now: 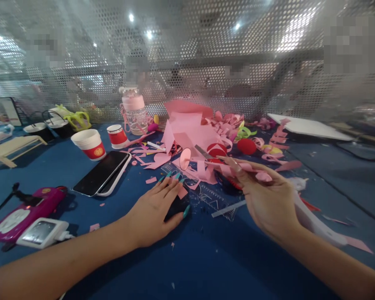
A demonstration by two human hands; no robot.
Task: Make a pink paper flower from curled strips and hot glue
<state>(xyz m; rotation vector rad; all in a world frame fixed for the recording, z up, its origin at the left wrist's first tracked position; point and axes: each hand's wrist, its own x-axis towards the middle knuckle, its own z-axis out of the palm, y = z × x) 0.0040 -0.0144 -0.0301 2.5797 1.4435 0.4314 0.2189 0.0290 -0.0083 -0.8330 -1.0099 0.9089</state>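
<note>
Scissors [206, 153] and pink strip [256, 171] in right hand [268, 200] grip, left hand [158, 208] flat on dark object [176, 206], phone [101, 173] nearby.

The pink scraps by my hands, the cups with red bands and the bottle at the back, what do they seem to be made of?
Pink scraps: matte paper by the look, flat cut edges and curling strips.
Cups: probably paper, white and dull with a printed red band.
Bottle: likely clear plastic; the body is see-through with a pink lid.
</note>
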